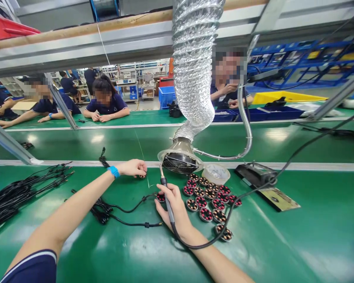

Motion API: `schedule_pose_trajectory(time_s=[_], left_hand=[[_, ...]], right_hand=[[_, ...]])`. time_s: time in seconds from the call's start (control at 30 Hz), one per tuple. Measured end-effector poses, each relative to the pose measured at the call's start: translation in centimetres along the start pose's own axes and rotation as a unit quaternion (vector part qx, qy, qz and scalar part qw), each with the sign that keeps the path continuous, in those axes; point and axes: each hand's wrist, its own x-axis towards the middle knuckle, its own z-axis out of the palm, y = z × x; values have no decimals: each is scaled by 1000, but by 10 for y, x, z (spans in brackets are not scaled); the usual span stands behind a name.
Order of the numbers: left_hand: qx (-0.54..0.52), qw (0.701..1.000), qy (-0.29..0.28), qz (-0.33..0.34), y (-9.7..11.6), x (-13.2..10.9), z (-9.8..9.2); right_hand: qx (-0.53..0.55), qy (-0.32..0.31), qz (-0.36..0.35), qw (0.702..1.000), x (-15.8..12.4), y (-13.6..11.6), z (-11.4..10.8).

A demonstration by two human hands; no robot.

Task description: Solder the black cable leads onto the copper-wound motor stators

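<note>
My left hand (133, 168), with a blue band at its wrist, reaches over the green bench. Its fingers are closed on a small round coil part (142, 175), mostly hidden under the fingertips. In my right hand (178, 210) is a soldering iron (169, 204), its tip pointing up toward the fan. Another round coil part (161, 197) lies by the right fingers, beside the end of a black cable (129, 210). Several round coil parts (205, 214), with red or copper-coloured windings, sit in a group to the right of my right hand.
A fume fan (181, 162) on a silver duct (194, 59) hangs ahead. Behind the coil parts are a clear round tub (216, 174) and a soldering-iron stand (259, 175). Black cables (14, 196) lie at left. The iron's cord crosses my right forearm. Co-workers (106, 102) sit opposite.
</note>
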Motion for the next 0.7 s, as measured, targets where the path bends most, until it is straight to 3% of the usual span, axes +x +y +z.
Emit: schedule_pose_trajectory(time_s=[0.13,0.23,0.33,0.47,0.57,0.7], left_hand=[[41,998,8,45,1,29,15],[82,994,46,49,-4,29,2],[137,985,105,20,-21,7,-27],[213,965,146,-40,-54,-45,-57],[259,950,163,-61,-74,-79,-58],[303,936,167,-59,-84,-101,-45]], right_hand=[[8,2,-8,1000,-3,2,0],[16,-1,-18,1000,-4,4,0],[25,-6,-19,999,-4,4,0],[33,-4,-16,999,-3,4,1],[31,0,-20,999,-2,3,1],[22,4,-24,999,0,1,0]])
